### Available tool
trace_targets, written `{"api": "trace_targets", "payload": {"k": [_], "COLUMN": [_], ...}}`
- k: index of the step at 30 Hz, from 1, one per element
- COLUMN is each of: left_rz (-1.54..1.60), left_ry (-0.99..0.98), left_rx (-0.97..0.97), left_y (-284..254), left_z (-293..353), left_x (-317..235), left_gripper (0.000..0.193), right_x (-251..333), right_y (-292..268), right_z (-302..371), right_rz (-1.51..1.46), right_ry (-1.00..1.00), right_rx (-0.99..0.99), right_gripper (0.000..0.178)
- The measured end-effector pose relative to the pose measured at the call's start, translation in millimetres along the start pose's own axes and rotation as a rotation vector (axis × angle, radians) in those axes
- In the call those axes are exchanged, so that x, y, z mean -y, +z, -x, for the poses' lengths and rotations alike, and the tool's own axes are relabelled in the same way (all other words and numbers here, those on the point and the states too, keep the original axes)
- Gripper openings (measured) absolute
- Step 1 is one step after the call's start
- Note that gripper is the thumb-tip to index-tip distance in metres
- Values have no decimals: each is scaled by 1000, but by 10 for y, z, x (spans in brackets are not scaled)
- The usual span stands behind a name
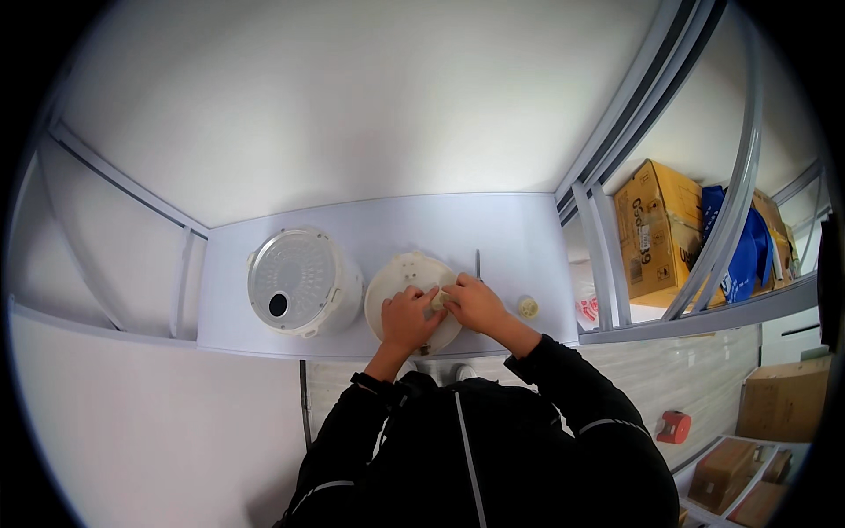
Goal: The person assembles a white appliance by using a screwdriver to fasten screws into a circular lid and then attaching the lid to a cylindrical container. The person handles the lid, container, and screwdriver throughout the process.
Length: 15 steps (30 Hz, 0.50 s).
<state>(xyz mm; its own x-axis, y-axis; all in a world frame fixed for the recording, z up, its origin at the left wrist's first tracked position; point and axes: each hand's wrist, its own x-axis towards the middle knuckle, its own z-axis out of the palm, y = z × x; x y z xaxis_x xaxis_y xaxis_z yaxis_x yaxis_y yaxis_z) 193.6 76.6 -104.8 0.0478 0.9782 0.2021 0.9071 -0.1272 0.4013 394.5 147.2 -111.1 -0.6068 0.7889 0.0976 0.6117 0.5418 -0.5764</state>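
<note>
Both of my hands work over a round, cream-white shallow lid-like part [385,280] near the front edge of the shelf. My left hand [407,319] has its fingers closed at a small pale piece [438,301] above that part. From the right, my right hand [478,304] pinches the same piece; its exact kind is too small to make out. Just beyond the right hand lies a thin dark rod-like tool [478,262], partly hidden by the hand. Further right rests a small round cream piece with holes [528,306].
Left of my hands stands a white cylindrical appliance body [345,295] with a grey metal face and a black round spot. A white wall rises behind the shelf [519,238]. Metal frame posts [606,255] border the right side, with cardboard boxes [651,233] and a blue bag [748,251] beyond.
</note>
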Motion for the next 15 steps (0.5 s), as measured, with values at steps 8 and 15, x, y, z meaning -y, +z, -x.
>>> {"api": "trace_targets", "payload": {"k": [8,15], "left_rz": [17,-53], "left_ry": [-58,-138], "left_rx": [12,106], "left_y": [-13,-15], "left_z": [25,-19], "left_x": [-84,-236], "left_gripper": [50,55], "right_x": [125,-354], "right_y": [-543,-908], "right_z": [56,607], "right_rz": [-20,422], "right_ry": [126,483], "right_rx": [-118,45], "right_gripper": [30,57]}}
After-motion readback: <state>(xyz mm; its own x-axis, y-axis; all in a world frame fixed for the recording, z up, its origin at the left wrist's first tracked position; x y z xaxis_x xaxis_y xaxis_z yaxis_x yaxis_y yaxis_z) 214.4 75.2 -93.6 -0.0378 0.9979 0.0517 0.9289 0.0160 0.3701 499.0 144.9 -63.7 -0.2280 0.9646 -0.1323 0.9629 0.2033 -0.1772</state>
